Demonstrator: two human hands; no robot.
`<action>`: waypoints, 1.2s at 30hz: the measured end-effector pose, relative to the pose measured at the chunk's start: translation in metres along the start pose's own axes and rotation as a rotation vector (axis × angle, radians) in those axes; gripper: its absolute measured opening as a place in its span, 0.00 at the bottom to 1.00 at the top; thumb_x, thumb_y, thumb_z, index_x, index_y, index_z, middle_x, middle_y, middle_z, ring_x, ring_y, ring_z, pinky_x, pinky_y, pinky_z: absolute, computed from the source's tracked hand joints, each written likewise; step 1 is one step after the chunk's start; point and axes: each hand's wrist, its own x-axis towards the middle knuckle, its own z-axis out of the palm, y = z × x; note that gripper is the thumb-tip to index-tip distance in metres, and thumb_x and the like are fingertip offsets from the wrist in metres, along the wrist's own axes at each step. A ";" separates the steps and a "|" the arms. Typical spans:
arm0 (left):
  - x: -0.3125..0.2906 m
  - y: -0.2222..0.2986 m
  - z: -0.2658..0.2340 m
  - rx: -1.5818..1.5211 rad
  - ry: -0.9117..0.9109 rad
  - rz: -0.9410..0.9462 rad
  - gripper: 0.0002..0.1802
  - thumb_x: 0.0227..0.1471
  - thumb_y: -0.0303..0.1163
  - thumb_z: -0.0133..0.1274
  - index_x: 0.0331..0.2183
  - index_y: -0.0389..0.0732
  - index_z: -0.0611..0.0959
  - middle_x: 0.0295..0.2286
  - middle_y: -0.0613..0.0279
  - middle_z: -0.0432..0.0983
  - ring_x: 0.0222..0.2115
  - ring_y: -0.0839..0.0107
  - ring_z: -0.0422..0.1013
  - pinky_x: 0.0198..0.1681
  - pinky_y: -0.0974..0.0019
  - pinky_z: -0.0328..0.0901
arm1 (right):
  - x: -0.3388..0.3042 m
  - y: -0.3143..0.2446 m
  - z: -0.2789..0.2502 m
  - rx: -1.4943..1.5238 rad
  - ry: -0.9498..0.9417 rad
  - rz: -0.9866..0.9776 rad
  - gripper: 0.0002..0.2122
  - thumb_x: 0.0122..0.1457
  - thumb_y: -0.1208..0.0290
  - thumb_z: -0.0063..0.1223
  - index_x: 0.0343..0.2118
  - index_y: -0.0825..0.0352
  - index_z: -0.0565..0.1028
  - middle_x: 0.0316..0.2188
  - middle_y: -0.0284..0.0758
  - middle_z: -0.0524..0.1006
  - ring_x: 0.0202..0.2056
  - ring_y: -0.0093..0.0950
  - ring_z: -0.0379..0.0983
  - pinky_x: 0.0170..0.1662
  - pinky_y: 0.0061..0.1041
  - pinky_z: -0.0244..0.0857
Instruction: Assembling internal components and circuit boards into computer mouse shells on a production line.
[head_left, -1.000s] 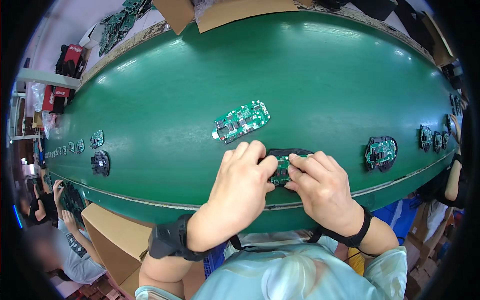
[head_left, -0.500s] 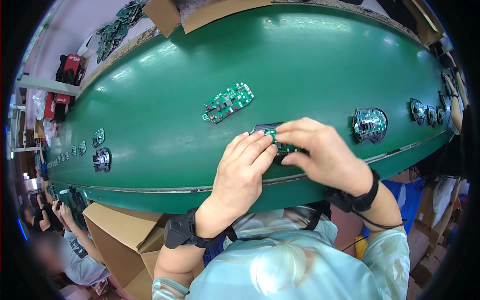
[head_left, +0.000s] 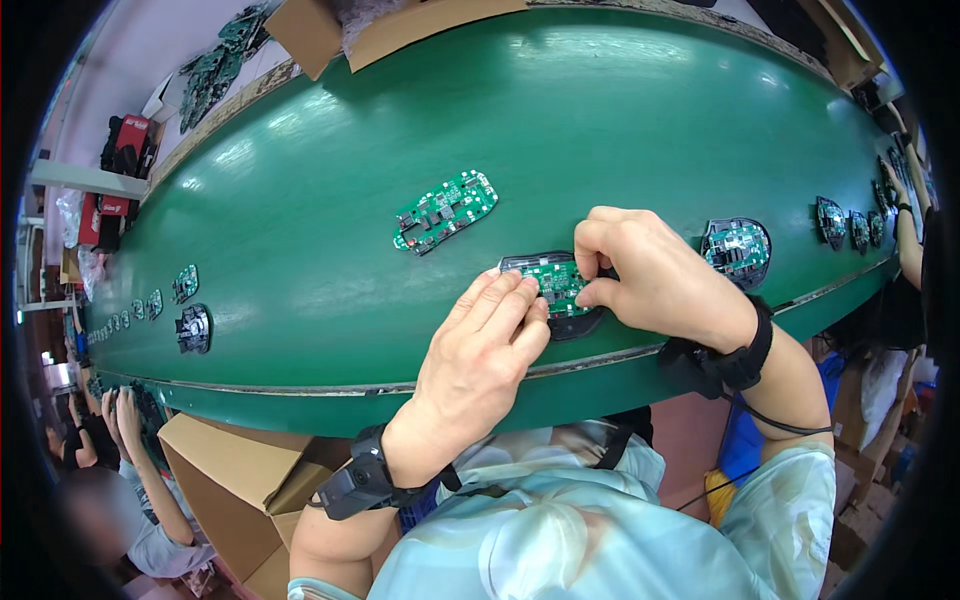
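Note:
Right in front of me, a green circuit board (head_left: pixel 556 279) lies in a black plastic shell (head_left: pixel 576 328) on the green table surface. My left hand (head_left: pixel 478 335) rests over the left end of the pair, fingers close together and holding it down. At the right end, my right hand (head_left: pixel 650 275) has its thumb and curled fingers drawn together on the board's edge. The exact grip of its fingertips is partly hidden. A bigger green circuit board (head_left: pixel 446 212) with black parts lies farther off, left of centre.
To the right sits another board in a black shell (head_left: pixel 737 252), with several more beyond it. At the left are a black piece (head_left: pixel 194 329) and a row of small boards (head_left: pixel 186 283). An open cardboard box (head_left: pixel 225 460) stands below the table edge. Co-workers' hands (head_left: pixel 125 420) show at both sides.
My right hand has drawn back and up from over the board, its fingers curling at the right end, uncovering more board and shell. My left hand stays on the left end.

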 end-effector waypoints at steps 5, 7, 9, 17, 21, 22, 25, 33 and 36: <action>0.004 -0.017 0.007 0.009 0.031 0.015 0.12 0.47 0.22 0.56 0.37 0.33 0.83 0.43 0.48 0.79 0.49 0.52 0.75 0.58 0.48 0.68 | 0.033 0.001 0.002 -0.204 -0.218 -0.008 0.11 0.43 0.82 0.67 0.24 0.71 0.72 0.27 0.44 0.75 0.34 0.46 0.75 0.37 0.40 0.68; 0.010 -0.022 0.012 0.071 0.032 0.032 0.10 0.48 0.22 0.56 0.35 0.32 0.82 0.43 0.46 0.79 0.48 0.52 0.75 0.57 0.48 0.68 | 0.044 0.004 0.003 -0.243 -0.219 -0.035 0.08 0.43 0.82 0.64 0.26 0.72 0.74 0.28 0.47 0.77 0.34 0.47 0.77 0.38 0.41 0.71; 0.015 -0.027 0.014 0.076 0.038 0.034 0.09 0.48 0.22 0.56 0.35 0.32 0.82 0.42 0.44 0.79 0.48 0.51 0.75 0.57 0.48 0.68 | 0.051 0.004 0.003 -0.282 -0.219 -0.064 0.06 0.44 0.83 0.61 0.27 0.73 0.77 0.29 0.50 0.79 0.35 0.48 0.79 0.40 0.42 0.74; -0.014 -0.023 -0.051 -0.012 0.124 0.004 0.09 0.47 0.22 0.56 0.35 0.32 0.81 0.43 0.43 0.78 0.49 0.49 0.74 0.58 0.48 0.66 | 0.048 -0.078 -0.003 -0.313 -0.194 -0.098 0.06 0.44 0.82 0.59 0.27 0.72 0.77 0.28 0.49 0.79 0.35 0.50 0.78 0.40 0.44 0.73; -0.056 -0.003 -0.112 -0.307 0.147 0.001 0.10 0.46 0.26 0.59 0.33 0.34 0.78 0.39 0.49 0.73 0.45 0.49 0.71 0.55 0.48 0.65 | 0.024 -0.162 -0.009 -0.300 -0.387 0.050 0.08 0.43 0.78 0.66 0.25 0.70 0.75 0.26 0.48 0.78 0.33 0.50 0.78 0.38 0.44 0.72; -0.068 0.002 -0.136 -0.364 0.143 -0.014 0.11 0.45 0.27 0.61 0.33 0.35 0.78 0.39 0.50 0.72 0.45 0.49 0.70 0.55 0.48 0.65 | 0.019 -0.193 -0.011 -0.283 -0.421 0.052 0.10 0.43 0.76 0.67 0.24 0.69 0.74 0.25 0.48 0.78 0.33 0.49 0.78 0.37 0.43 0.72; -0.109 0.002 -0.202 -0.411 0.180 -0.036 0.17 0.45 0.30 0.65 0.37 0.35 0.79 0.39 0.52 0.71 0.46 0.51 0.68 0.57 0.48 0.62 | 0.042 -0.290 -0.022 -0.387 -0.658 0.092 0.11 0.47 0.68 0.69 0.29 0.68 0.80 0.27 0.46 0.81 0.35 0.47 0.79 0.39 0.41 0.73; -0.161 -0.050 -0.316 -0.403 0.427 0.037 0.18 0.46 0.28 0.64 0.41 0.34 0.81 0.45 0.50 0.74 0.49 0.52 0.71 0.58 0.49 0.64 | 0.243 -0.385 -0.025 -0.525 -0.111 -0.085 0.09 0.49 0.68 0.68 0.30 0.68 0.84 0.28 0.48 0.82 0.32 0.46 0.80 0.40 0.39 0.74; -0.166 -0.074 -0.331 -0.433 0.473 0.043 0.15 0.47 0.28 0.63 0.39 0.34 0.81 0.43 0.52 0.75 0.48 0.55 0.72 0.57 0.52 0.65 | 0.335 -0.371 -0.015 -0.464 0.060 0.000 0.10 0.49 0.70 0.67 0.33 0.68 0.84 0.31 0.49 0.82 0.35 0.46 0.81 0.42 0.38 0.74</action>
